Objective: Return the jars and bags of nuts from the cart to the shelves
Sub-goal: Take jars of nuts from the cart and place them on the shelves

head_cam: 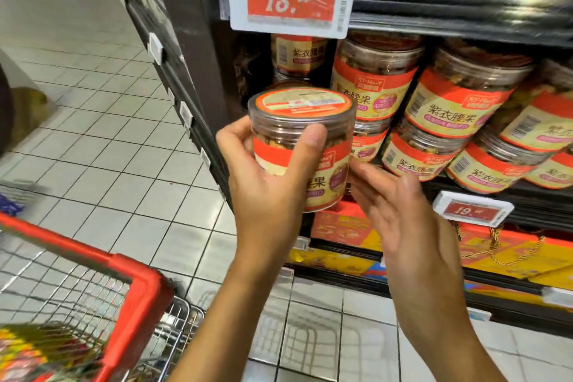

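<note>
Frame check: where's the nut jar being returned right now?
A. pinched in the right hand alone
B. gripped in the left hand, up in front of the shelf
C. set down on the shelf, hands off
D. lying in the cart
B: the left hand curls thumb and fingers round the nut jar, raised in front of the stacked jars; the right hand is open beside its base.

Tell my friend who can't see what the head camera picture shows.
The left hand grips a clear jar of nuts, held up before a shelf stacked with matching jars. The right hand, fingers straight, reaches to the jar's lower edge. A red shopping cart stands at lower left.
</note>
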A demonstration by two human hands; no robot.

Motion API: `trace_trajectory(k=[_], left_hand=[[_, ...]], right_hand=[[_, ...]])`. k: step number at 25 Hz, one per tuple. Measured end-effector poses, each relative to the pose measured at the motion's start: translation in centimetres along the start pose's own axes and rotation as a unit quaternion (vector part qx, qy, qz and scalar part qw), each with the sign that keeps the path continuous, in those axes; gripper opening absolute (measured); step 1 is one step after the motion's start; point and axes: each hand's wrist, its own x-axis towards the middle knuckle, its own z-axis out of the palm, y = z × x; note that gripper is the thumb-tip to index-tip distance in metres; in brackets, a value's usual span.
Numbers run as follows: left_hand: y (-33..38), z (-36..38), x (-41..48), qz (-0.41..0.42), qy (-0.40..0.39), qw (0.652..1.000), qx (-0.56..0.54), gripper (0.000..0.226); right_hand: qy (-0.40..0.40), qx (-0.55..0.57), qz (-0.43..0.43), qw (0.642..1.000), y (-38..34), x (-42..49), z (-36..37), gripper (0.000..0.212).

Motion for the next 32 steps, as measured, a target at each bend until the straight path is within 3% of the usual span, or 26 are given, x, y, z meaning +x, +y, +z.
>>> trace_trajectory(k=[2,5,8,11,14,17,21,32], left_hand=[[0.1,0.1,0.7,0.031,-0.003,0.999,0.035,0.049],[-0.1,-0.4,1.9,0.054,-0.022,0.991,0.121,0.063],[0.0,-0.6,2.7,0.014,-0.1,0.995,0.011,0.064],[-0.6,-0.4,3.6,0.017,-0.098,0.993,-0.056,0.064],[-1.6,0.0,4.8,-0.011,-0.106,0.994,-0.023,0.062],[-2.4,-0.6,5.2,-0.031,-0.137,0.99,0.034,0.057],[-3.3,-2.0,3.1,0.005,-0.145,0.989,0.019,0.064],[-3.5,-2.1,4.2,0.0,-0.167,0.984,0.055,0.057]], right_hand=[[-0.013,-0.007,-0.012,1.0,-0.1,0.9,0.3,0.037],[-0.018,0.001,-0.032,0.999,0.3,1.7,0.7,0.033],[-0.008,0.005,-0.066,0.998,0.3,3.2,1.2,0.032],[-0.031,-0.033,-0.07,0.997,0.1,5.7,2.2,0.027],[-0.045,-0.114,-0.051,0.991,0.5,7.6,2.6,0.045],[-0.038,-0.137,-0.029,0.989,1.0,8.2,2.5,0.037],[-0.03,-0.113,-0.034,0.993,1.4,8.0,2.3,0.027],[-0.022,-0.133,-0.026,0.991,2.5,8.4,2.5,0.055]])
